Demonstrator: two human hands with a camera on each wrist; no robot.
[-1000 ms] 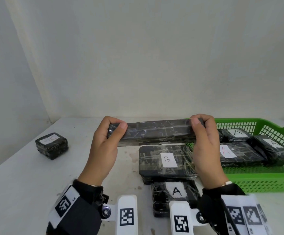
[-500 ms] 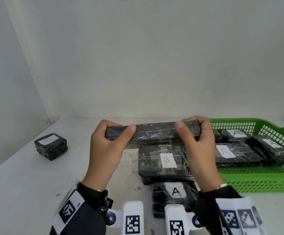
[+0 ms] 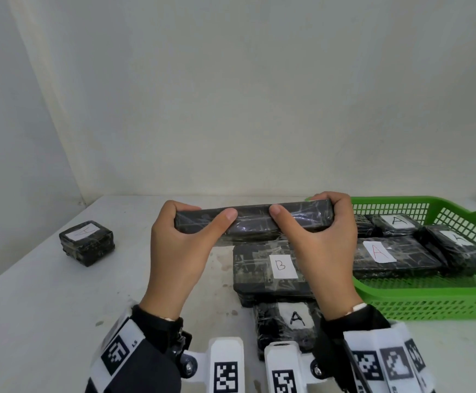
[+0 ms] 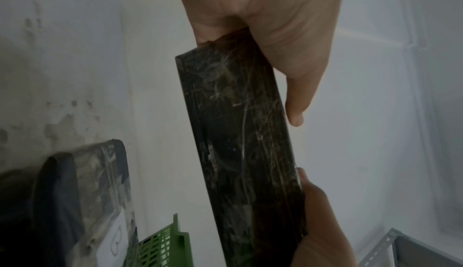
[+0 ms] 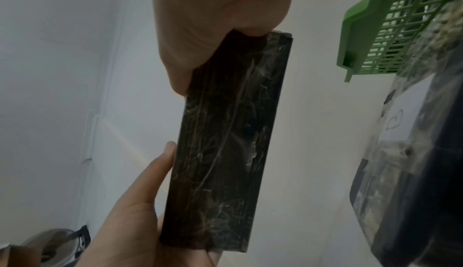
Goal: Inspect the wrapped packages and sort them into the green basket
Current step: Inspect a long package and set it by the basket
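A long black plastic-wrapped package [image 3: 255,221] [image 4: 240,148] [image 5: 225,142] is held level above the table, no label showing. My left hand [image 3: 178,245] grips its left end, thumb in front and fingers curled over the back. My right hand [image 3: 323,242] grips its right end the same way. Under it on the table lie a package labelled B [image 3: 268,272] and a smaller one labelled A [image 3: 285,326]. The green basket [image 3: 435,299] at the right holds several packages labelled A [image 3: 392,258].
A small cube-shaped wrapped package [image 3: 87,242] with a white label sits alone on the white table [image 3: 46,302] at the left. A pale wall stands behind the table. The basket's corner [image 5: 371,33] is close to the held package's right end.
Both hands have shifted slightly left with the long package, and my right thumb has slid inward along its front, now nearly meeting the left thumb.
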